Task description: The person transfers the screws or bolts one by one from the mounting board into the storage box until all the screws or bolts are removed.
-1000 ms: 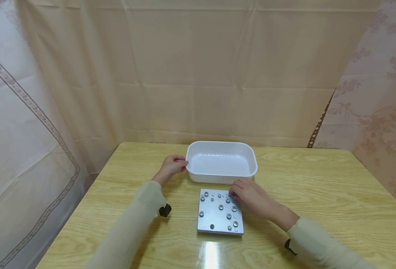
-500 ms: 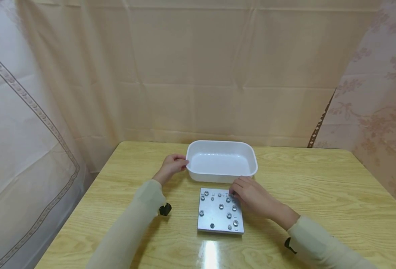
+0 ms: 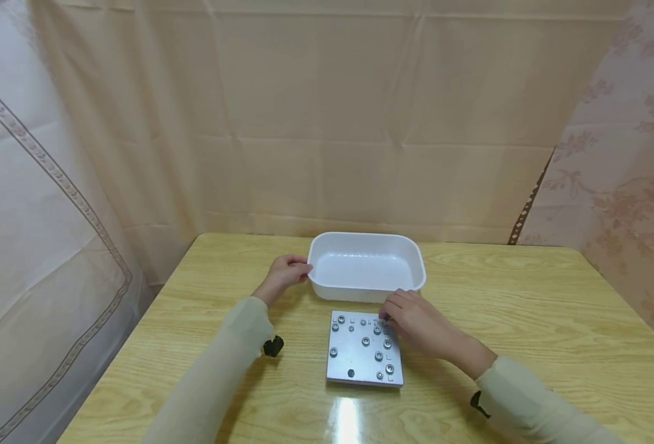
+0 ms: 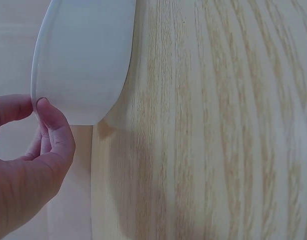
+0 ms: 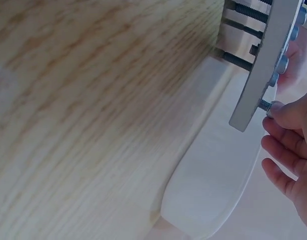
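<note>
A silver metal plate [image 3: 354, 357] with several bolts through it stands slightly above the wooden table. In the right wrist view the bolt shanks [image 5: 238, 61] stick out under the plate [image 5: 267, 55]. My right hand [image 3: 415, 320] is at its far right corner. There its thumb and forefinger pinch the head of a bolt [image 5: 265, 105], whose threaded shank shows between fingers and plate. Behind the plate is a white plastic tub [image 3: 354, 295]. My left hand [image 3: 282, 275] pinches the tub's left rim between thumb and fingers, as the left wrist view also shows.
The wood-grain table [image 3: 498, 308] extends to both sides of the plate and tub. A beige cloth [image 3: 315, 123] hangs behind its far edge. Patterned cloths hang at the left and right. One black bolt head [image 3: 351, 373] sits near the plate's front edge.
Very little differs: both hands keep their places at the tub and the plate corner. The right fingers shift only slightly.
</note>
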Demonstrator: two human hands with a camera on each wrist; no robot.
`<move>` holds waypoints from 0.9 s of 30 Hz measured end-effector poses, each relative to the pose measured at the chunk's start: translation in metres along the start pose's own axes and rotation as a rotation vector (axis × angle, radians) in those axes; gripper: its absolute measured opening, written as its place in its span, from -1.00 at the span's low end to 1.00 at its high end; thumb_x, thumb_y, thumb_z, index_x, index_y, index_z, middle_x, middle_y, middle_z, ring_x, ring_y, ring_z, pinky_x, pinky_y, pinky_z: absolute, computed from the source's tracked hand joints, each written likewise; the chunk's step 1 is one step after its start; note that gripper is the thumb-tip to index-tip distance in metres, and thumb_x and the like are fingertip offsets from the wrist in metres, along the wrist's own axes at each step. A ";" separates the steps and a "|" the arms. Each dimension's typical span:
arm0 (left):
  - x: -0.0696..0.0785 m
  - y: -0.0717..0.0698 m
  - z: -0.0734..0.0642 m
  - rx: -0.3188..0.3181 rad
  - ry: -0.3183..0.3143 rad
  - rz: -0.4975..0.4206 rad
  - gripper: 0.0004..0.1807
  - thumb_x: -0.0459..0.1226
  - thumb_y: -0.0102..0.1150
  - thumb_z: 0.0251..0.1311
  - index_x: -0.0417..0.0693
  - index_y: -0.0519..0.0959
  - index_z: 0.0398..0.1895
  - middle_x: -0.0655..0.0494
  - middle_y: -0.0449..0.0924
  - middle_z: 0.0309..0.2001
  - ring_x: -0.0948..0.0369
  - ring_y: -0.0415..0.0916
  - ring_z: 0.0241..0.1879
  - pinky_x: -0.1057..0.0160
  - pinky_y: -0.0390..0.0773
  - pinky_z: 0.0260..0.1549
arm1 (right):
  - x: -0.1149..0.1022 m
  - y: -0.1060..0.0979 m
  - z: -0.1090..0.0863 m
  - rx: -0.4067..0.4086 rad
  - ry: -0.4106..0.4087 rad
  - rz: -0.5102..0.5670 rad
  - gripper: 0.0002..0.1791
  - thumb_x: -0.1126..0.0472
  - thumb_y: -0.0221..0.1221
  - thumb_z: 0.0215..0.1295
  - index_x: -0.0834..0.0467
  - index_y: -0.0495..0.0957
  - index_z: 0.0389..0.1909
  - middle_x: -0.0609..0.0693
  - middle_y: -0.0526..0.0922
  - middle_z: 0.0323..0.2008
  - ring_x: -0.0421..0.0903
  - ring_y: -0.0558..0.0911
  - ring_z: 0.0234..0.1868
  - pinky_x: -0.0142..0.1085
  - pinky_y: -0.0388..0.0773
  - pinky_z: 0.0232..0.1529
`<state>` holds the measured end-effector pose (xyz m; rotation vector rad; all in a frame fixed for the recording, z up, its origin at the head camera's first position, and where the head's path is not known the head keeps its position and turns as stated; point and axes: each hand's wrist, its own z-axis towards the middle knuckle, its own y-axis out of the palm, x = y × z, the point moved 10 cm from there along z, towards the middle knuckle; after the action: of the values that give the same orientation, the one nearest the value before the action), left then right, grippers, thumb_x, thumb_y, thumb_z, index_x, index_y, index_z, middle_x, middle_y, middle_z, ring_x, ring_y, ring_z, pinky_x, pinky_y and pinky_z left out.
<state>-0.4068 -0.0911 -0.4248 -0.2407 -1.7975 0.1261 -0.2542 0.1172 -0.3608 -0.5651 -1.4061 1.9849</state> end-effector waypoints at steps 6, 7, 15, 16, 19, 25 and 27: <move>0.000 0.000 0.001 0.000 0.007 -0.005 -0.66 -0.37 0.18 0.22 -0.37 0.49 0.04 -0.08 0.54 -0.16 0.28 0.50 -0.37 0.44 0.59 -0.32 | -0.001 -0.005 0.001 0.013 -0.019 -0.003 -0.81 0.30 0.32 0.11 0.05 0.60 -0.25 -0.17 0.60 -0.29 -0.24 0.51 -0.19 -0.33 0.50 -0.13; 0.000 0.001 0.001 -0.002 0.009 -0.008 -0.65 -0.38 0.18 0.22 -0.38 0.49 0.04 -0.08 0.54 -0.16 0.28 0.50 -0.37 0.44 0.59 -0.32 | -0.002 -0.006 0.001 0.020 -0.026 -0.003 -0.81 0.31 0.32 0.10 0.05 0.60 -0.26 -0.17 0.60 -0.30 -0.24 0.51 -0.20 -0.33 0.50 -0.14; 0.000 0.000 -0.002 0.007 0.017 -0.017 -0.67 -0.38 0.18 0.21 -0.39 0.50 0.01 -0.05 0.54 -0.21 0.29 0.48 -0.41 0.45 0.56 -0.37 | -0.003 -0.013 0.004 0.050 -0.055 0.025 -0.78 0.37 0.31 0.04 0.08 0.60 -0.28 -0.15 0.61 -0.32 -0.22 0.51 -0.22 -0.31 0.50 -0.16; 0.000 0.000 -0.002 0.008 0.017 -0.020 -0.66 -0.38 0.19 0.20 -0.39 0.50 0.01 -0.05 0.54 -0.22 0.30 0.48 -0.42 0.46 0.56 -0.38 | -0.002 -0.014 0.005 0.052 -0.057 0.025 -0.78 0.37 0.32 0.03 0.08 0.60 -0.28 -0.15 0.61 -0.32 -0.22 0.51 -0.22 -0.32 0.50 -0.16; 0.001 0.000 -0.003 0.005 0.018 -0.023 -0.65 -0.38 0.19 0.20 -0.40 0.50 0.02 -0.02 0.54 -0.24 0.31 0.48 -0.44 0.47 0.55 -0.40 | -0.001 -0.016 0.006 0.052 -0.065 0.017 -0.78 0.37 0.33 0.03 0.11 0.61 -0.28 -0.12 0.62 -0.31 -0.19 0.52 -0.22 -0.31 0.49 -0.17; 0.001 0.000 -0.003 0.000 0.023 -0.026 -0.65 -0.37 0.20 0.20 -0.40 0.50 0.02 -0.02 0.55 -0.25 0.31 0.48 -0.43 0.47 0.56 -0.41 | 0.005 -0.022 0.012 0.055 -0.070 -0.002 -0.79 0.38 0.34 0.03 0.13 0.61 -0.28 -0.12 0.61 -0.33 -0.18 0.51 -0.24 -0.30 0.47 -0.20; 0.002 0.000 -0.003 -0.002 0.025 -0.031 -0.65 -0.38 0.19 0.21 -0.40 0.49 0.02 -0.02 0.54 -0.24 0.31 0.48 -0.43 0.47 0.55 -0.40 | 0.007 -0.026 0.015 0.070 -0.073 -0.008 -0.78 0.38 0.34 0.02 0.12 0.61 -0.30 -0.13 0.61 -0.34 -0.19 0.50 -0.25 -0.31 0.46 -0.21</move>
<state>-0.4043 -0.0910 -0.4218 -0.2147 -1.7760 0.0989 -0.2628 0.1180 -0.3316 -0.4600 -1.3741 2.0579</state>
